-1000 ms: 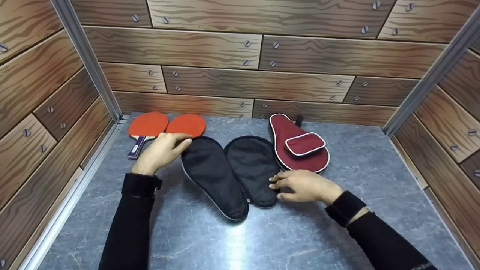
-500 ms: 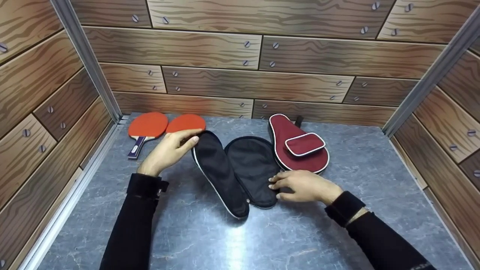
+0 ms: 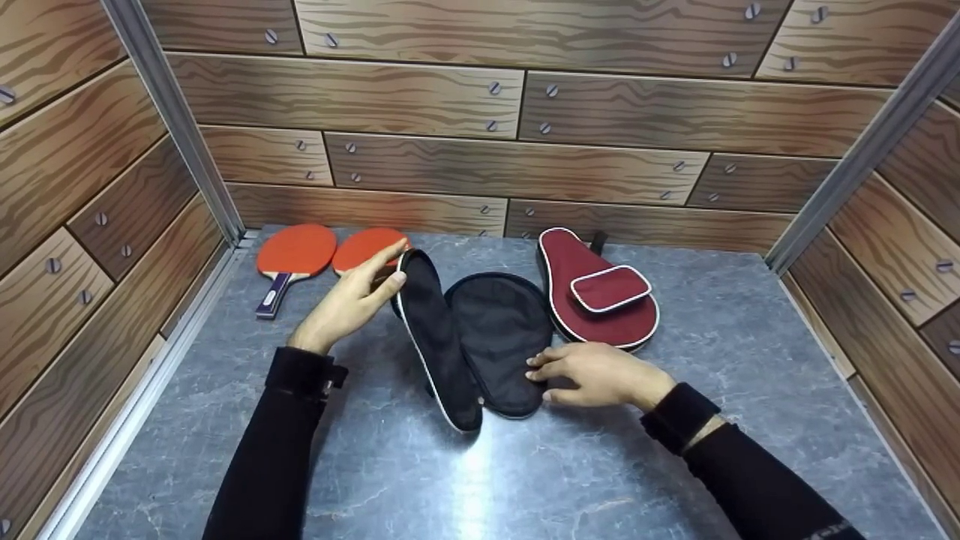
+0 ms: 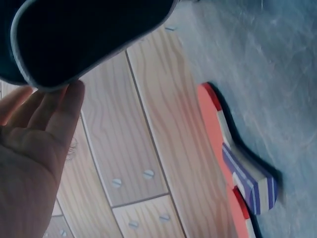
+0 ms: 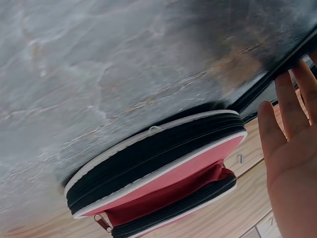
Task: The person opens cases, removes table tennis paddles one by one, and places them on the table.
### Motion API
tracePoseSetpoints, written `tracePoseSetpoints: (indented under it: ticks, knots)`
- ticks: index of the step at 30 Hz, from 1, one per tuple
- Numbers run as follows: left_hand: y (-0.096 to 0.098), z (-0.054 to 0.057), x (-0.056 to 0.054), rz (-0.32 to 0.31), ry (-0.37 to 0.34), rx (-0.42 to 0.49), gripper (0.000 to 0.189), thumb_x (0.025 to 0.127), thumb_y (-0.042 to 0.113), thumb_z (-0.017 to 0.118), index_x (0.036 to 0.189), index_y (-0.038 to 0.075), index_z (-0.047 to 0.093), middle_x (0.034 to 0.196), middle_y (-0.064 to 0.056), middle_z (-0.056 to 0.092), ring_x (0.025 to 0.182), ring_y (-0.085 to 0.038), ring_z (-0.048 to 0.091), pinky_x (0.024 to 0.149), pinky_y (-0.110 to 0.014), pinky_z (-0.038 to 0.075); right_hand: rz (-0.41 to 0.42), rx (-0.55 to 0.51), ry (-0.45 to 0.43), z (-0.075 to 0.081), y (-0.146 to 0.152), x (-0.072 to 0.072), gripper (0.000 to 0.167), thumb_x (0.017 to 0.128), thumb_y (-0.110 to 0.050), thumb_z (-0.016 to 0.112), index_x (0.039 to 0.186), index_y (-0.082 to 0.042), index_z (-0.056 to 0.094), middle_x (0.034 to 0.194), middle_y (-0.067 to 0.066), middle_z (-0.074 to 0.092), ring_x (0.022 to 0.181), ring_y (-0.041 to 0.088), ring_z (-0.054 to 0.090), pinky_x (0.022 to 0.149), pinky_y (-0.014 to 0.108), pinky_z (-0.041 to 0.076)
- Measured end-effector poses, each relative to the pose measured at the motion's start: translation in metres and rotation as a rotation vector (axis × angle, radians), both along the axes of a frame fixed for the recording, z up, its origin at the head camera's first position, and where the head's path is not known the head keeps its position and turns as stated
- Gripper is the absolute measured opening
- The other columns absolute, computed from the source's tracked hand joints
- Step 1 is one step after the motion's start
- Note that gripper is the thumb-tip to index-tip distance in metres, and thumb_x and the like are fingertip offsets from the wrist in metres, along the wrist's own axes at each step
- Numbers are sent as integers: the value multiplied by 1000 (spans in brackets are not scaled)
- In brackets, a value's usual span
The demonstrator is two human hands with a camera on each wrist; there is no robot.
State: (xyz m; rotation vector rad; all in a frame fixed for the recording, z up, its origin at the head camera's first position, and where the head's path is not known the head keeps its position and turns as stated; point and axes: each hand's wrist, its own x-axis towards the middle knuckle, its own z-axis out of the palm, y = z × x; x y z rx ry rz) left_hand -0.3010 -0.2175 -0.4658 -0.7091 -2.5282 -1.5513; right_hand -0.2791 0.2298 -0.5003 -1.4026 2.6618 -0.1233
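Note:
A paddle case (image 3: 499,337) with a black lining lies spread on the grey table, its left half (image 3: 437,337) tilted up and its right half flat. My left hand (image 3: 351,300) touches the raised half's white-piped rim, fingers fairly straight; the left wrist view shows the fingertips against the rim (image 4: 52,88). My right hand (image 3: 600,375) rests fingertips on the lower right edge of the flat half. In the right wrist view its fingers (image 5: 292,109) are extended along the black edge. The case's outer face is mostly hidden.
Two red table tennis paddles, a left one (image 3: 297,250) with a purple handle and another (image 3: 360,250) partly behind my left hand, lie at the back left. A maroon paddle case (image 3: 592,322) with a small front pocket lies behind my right hand. Wood-patterned walls (image 3: 420,161) enclose the table.
My left hand has moved right, raising the left half of the case from nearly flat to steeply tilted. The case and my right hand have shifted slightly left. Paddles and maroon case stay put.

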Motion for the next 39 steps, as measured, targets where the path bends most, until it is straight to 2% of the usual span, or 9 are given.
tracePoseSetpoints:
  ticks: [6, 11, 14, 17, 22, 26, 31, 36, 39]
  knots:
    - [8, -3, -3, -12, 8, 102, 72, 120, 19, 68, 183, 6, 35, 184, -22, 49, 173, -43, 48, 144, -63, 39, 18, -2, -9, -1, -7, 1, 43, 111, -39, 76, 152, -27, 82, 161, -2, 77, 155, 28, 70, 127, 51, 59]
    - [14, -8, -4, 25, 16, 107, 71, 116, 19, 75, 177, 3, 42, 177, -25, 55, 170, -42, 50, 145, -62, 38, 58, -13, 3, -5, -13, 2, 46, 111, -39, 75, 155, -25, 79, 162, -1, 77, 156, 33, 70, 128, 52, 58]
    - [20, -12, -6, 34, 44, 53, 71, 113, 20, 80, 173, 2, 47, 174, -24, 56, 170, -41, 50, 146, -59, 38, 84, -24, 15, -5, -17, 3, 47, 112, -39, 75, 157, -25, 78, 162, 0, 77, 154, 33, 71, 126, 52, 59]
    - [26, -16, -7, 48, 95, -58, 76, 109, 23, 85, 174, 8, 49, 175, -19, 55, 170, -37, 51, 145, -57, 39, 96, -22, 16, -6, -20, 3, 49, 111, -39, 75, 159, -26, 77, 163, -1, 76, 154, 32, 71, 127, 51, 59]
    - [36, -24, -7, 52, 185, -225, 89, 106, 21, 89, 181, 17, 41, 177, -17, 52, 168, -36, 53, 143, -58, 42, 113, -12, 10, -6, -27, 7, 52, 112, -42, 74, 162, -27, 74, 167, -1, 73, 155, 30, 70, 128, 50, 59]
    - [43, -26, -6, 68, 220, -266, 92, 103, 14, 88, 180, 11, 38, 174, -23, 57, 163, -40, 58, 138, -58, 48, 149, -10, -1, -5, -32, 12, 52, 113, -43, 73, 163, -27, 73, 169, 0, 71, 155, 26, 70, 127, 49, 60]
    - [50, -24, -3, 112, 240, -320, 82, 103, 12, 86, 174, 6, 45, 170, -24, 63, 160, -41, 61, 137, -58, 49, 165, -11, -23, -5, -35, 14, 51, 114, -42, 71, 163, -27, 72, 172, -2, 68, 157, 23, 68, 127, 49, 60]
    - [56, -24, 0, 95, 320, -383, 81, 103, 5, 82, 176, 5, 47, 170, -23, 63, 159, -43, 61, 138, -58, 47, 173, -25, -29, -6, -32, 12, 51, 115, -41, 70, 163, -24, 72, 173, -1, 68, 158, 25, 68, 129, 50, 58]
    - [59, -25, 1, 83, 353, -434, 85, 102, 4, 82, 178, 10, 46, 168, -21, 65, 154, -43, 64, 135, -58, 52, 165, -41, -26, -6, -29, 10, 51, 115, -40, 70, 163, -22, 72, 172, 1, 69, 159, 26, 68, 130, 51, 57]
